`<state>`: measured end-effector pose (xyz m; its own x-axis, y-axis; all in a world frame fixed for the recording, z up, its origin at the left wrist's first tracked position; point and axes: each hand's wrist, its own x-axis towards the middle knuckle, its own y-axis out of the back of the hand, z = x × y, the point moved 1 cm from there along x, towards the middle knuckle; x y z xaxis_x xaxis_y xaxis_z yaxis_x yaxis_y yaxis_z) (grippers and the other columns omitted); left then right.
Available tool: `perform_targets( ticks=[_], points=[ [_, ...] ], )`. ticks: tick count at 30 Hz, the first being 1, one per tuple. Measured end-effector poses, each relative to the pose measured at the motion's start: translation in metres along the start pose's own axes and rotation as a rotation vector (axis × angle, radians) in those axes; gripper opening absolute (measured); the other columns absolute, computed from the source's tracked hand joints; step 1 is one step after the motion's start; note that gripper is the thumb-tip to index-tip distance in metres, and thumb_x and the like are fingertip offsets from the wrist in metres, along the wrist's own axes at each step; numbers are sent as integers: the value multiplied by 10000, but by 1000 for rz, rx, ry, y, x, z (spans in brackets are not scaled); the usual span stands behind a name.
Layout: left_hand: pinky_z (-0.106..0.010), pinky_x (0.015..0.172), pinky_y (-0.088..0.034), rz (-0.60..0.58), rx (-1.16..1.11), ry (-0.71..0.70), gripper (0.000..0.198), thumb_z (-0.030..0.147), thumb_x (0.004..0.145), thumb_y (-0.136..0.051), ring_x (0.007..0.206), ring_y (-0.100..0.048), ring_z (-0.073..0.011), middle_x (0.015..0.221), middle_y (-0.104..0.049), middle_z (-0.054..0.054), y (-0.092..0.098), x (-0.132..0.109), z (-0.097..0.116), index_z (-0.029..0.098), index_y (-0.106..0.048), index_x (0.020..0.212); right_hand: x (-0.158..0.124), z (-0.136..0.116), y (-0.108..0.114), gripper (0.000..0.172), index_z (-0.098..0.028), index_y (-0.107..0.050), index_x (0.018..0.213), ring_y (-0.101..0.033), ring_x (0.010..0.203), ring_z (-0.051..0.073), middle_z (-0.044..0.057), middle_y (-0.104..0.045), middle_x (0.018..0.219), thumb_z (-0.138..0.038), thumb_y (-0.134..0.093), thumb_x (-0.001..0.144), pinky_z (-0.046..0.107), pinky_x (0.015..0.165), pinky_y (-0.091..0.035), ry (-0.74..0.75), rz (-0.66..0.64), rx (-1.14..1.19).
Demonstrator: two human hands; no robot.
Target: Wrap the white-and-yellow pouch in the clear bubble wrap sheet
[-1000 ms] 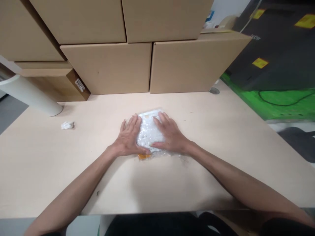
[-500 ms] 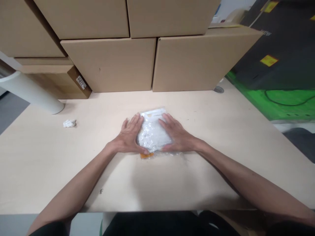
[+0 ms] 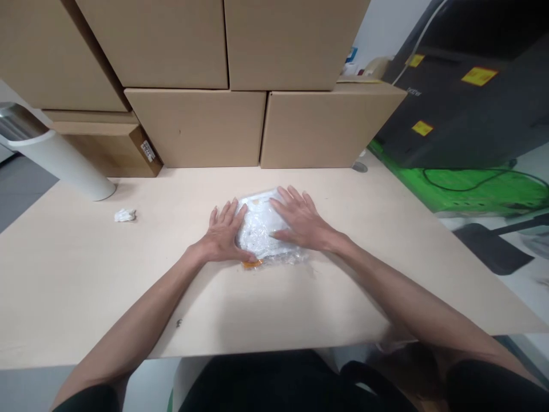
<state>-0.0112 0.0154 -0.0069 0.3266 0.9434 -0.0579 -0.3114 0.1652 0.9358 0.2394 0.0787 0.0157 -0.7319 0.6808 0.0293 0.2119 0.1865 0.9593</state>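
A flat clear plastic packet (image 3: pixel 261 232) with white contents and an orange tab at its near edge lies in the middle of the pale table (image 3: pixel 128 297). My left hand (image 3: pixel 223 236) lies flat on the packet's left side, fingers stretched out and thumb along the near edge. My right hand (image 3: pixel 302 220) rests flat on the packet's right side, fingers spread and pointing to the far left. Both palms press down on it; neither hand grips it.
Stacked cardboard boxes (image 3: pixel 197 126) line the table's far edge. A white cylinder (image 3: pixel 55 160) leans at the far left, with a crumpled white scrap (image 3: pixel 124 215) near it. A black and green machine (image 3: pixel 463 114) stands to the right.
My right hand has spread and slid a little farther over the packet. The head camera has shifted, so the view shows more of the right side. The packet stays in place.
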Motion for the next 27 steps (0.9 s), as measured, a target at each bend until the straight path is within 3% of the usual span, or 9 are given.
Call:
perform_targets(
  ticks=[7,11,14,16,18,20,23,27],
  points=[
    [-589,1203,93,-70,-39,42,1432,857,571,-676,1533,116,-383,1660,130,-184,3,2,2,180,35,1612,28,-3,-27,955,-218,-245,1597,-8,1549,363,135,-80,1688,-826,-338,866,625,1202,-79,-20,35,89],
    [-614,1192,91,-54,-65,29,1425,847,573,-690,1528,116,-399,1661,130,-185,1,2,-2,214,54,1611,30,3,-33,946,-219,-305,1579,-13,1552,346,121,-123,1684,-825,-374,856,610,1209,-43,-28,86,186],
    [-651,1178,69,-17,-97,20,1358,822,619,-692,1518,125,-425,1658,149,-188,1,-2,-3,242,29,1614,30,9,-29,887,-229,-394,1538,-70,1554,302,98,-196,1673,-810,-363,868,543,1234,-70,-45,146,457],
    [-663,1175,51,32,-136,-14,1251,790,704,-658,1514,139,-425,1656,175,-169,3,-7,3,271,26,1614,26,14,-24,813,-243,-460,1488,-205,1531,267,79,-298,1644,-777,-371,882,478,1228,-185,-142,297,767],
    [-662,1177,54,75,-157,-68,1156,776,766,-609,1514,157,-415,1658,187,-141,5,-11,14,297,16,1613,17,18,-20,736,-249,-561,1377,-395,1437,264,74,-468,1546,-750,-466,846,446,1168,-324,-330,508,1033],
    [-660,1175,78,89,-125,-112,1149,805,748,-597,1514,162,-418,1669,153,-132,4,-14,27,295,-43,1616,7,19,-21,623,-241,-665,1174,-566,1249,274,73,-658,1312,-700,-619,755,437,1063,-434,-534,621,1189],
    [-683,1164,89,69,-47,-124,1156,818,711,-624,1521,104,-443,1684,30,-154,-4,-16,43,266,-154,1611,-4,14,-26,439,-222,-701,924,-653,963,242,40,-730,946,-556,-771,647,390,901,-508,-663,573,1305],
    [-689,1179,-21,107,-61,-116,887,644,901,-546,1534,53,-418,1686,-39,-147,-17,-20,46,256,-175,1607,-9,11,-30,348,-226,-707,879,-659,858,216,30,-730,875,-459,-790,634,350,792,-534,-646,530,1393]
  ],
)
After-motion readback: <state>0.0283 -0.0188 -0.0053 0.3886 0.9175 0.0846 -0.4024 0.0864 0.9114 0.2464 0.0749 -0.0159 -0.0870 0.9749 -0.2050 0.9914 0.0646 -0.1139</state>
